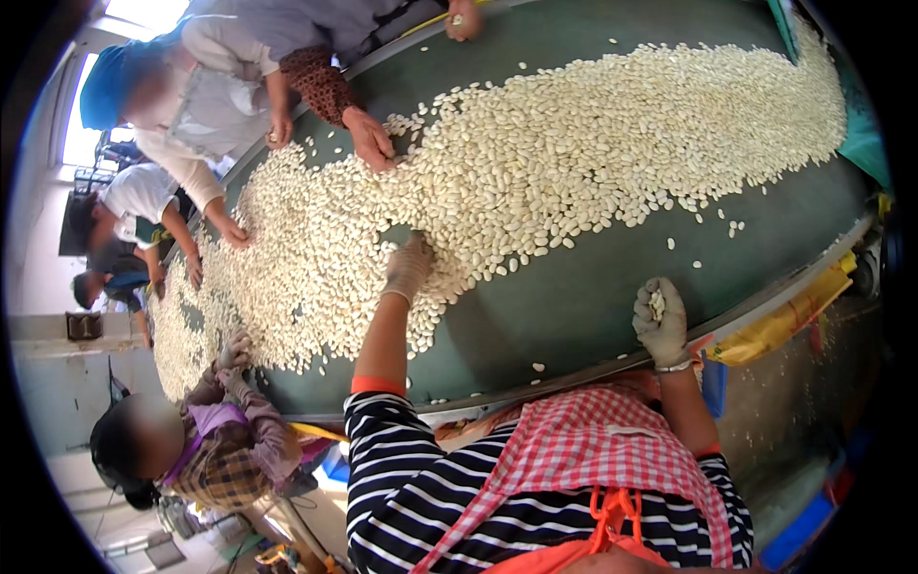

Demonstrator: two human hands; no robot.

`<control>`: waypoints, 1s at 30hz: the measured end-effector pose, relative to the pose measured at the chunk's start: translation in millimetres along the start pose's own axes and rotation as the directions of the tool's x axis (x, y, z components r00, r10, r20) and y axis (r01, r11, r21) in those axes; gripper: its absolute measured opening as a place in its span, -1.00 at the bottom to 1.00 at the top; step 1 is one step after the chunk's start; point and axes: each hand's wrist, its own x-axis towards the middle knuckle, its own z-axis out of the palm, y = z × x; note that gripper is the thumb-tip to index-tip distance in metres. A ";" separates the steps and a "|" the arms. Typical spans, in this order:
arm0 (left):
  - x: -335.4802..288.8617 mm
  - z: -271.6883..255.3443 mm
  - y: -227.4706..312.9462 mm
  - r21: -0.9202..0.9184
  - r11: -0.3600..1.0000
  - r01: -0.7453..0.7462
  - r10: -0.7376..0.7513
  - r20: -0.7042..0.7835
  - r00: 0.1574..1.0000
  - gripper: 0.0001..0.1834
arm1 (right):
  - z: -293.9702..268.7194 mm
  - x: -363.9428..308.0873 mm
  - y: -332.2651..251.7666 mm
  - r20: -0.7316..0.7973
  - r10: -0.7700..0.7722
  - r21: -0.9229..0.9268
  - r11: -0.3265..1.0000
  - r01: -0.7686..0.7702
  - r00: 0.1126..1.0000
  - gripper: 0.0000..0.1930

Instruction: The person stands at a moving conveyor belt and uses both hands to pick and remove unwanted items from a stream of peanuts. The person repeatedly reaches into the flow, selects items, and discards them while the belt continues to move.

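Note:
A broad layer of white beans (535, 153) lies along a dark green conveyor belt (497, 335). My left hand (409, 266), in a pale glove, reaches into the near side of the layer and touches the beans; its fingertips are partly hidden, so their grip is unclear. A small patch of bare belt shows just beyond it. Over the belt's near edge, my right hand (660, 322), also gloved, is turned palm up with fingers curled round a few whitish beans (657, 304). Scattered single beans lie between the two hands.
Across the belt, a co-worker's bare hand (369, 140) touches the beans; more co-workers stand to the left on both sides. A metal rim (765, 297) borders my side, with a yellow sheet (779, 316) hanging below it. Green sheeting (865, 134) is at far right.

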 end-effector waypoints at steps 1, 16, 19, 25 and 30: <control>-21.7 -2.6 5.7 -0.086 0.996 -0.025 0.021 -0.051 0.999 -0.56 | 1.3 0.4 -2.7 0.011 0.002 0.005 1.000 -0.002 1.000 -0.78; -21.9 27.8 -13.3 -0.924 0.219 -0.314 -0.401 -0.379 0.834 -0.70 | -27.0 11.7 -41.4 0.141 0.025 0.028 0.999 -0.029 0.990 -0.79; -21.9 43.0 -17.3 -0.724 0.688 -0.049 -0.279 -0.326 0.903 -0.60 | -30.4 13.5 -49.9 0.155 0.034 0.028 0.999 -0.038 0.987 -0.80; -54.8 31.9 28.9 -0.345 0.930 0.128 -0.168 -0.088 0.982 -0.58 | -42.8 19.4 -64.7 0.152 0.035 0.016 0.999 -0.038 0.988 -0.78; -76.5 15.7 58.3 -0.995 -0.097 -0.005 -0.044 -0.001 0.999 -0.83 | -44.0 16.7 -80.0 0.069 0.027 -0.025 0.999 -0.025 0.997 -0.77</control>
